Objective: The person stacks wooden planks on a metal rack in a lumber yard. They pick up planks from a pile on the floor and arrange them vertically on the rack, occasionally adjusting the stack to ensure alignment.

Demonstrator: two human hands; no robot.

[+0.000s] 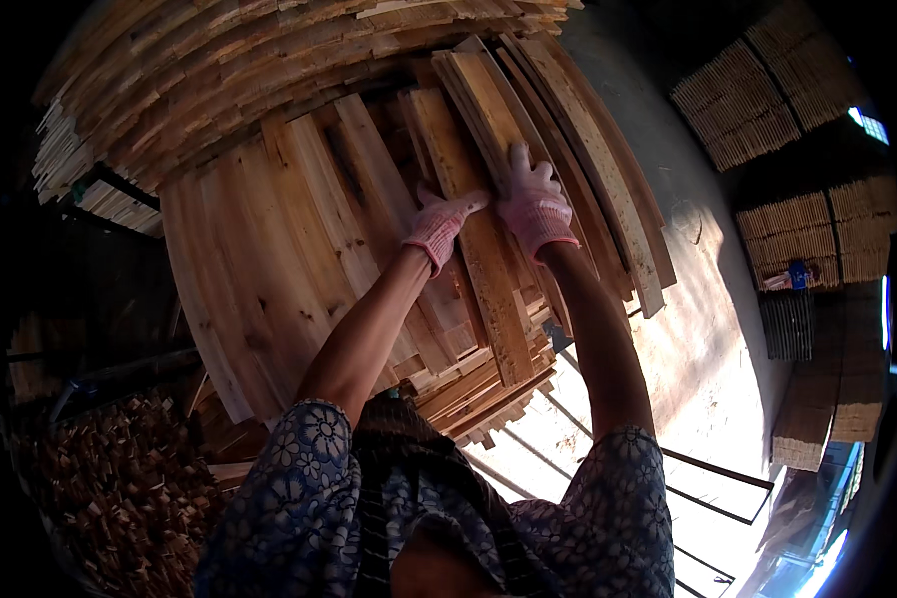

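Note:
Both my hands wear pale pink knit gloves and are over a stack of wooden boards. My left hand (443, 224) is closed at the left edge of a narrow brownish board (490, 289), its thumb stretched across the top face; its other fingers are mostly hidden. Just to the right, my right hand (537, 204) closes on a second board (480, 100), which slants away toward the far side. Its fingertips press on the wood, and their undersides are hidden. Wide, pale planks (259, 249) lie side by side to the left of my hands.
Several long boards (598, 159) lie at the stack's right edge. A high layered lumber pile (269, 60) rises at the far side. Wood scraps (120, 488) heap at lower left. Bundled slats (782, 234) stand at right, and metal bars (713, 488) lie on the sunlit floor (708, 369).

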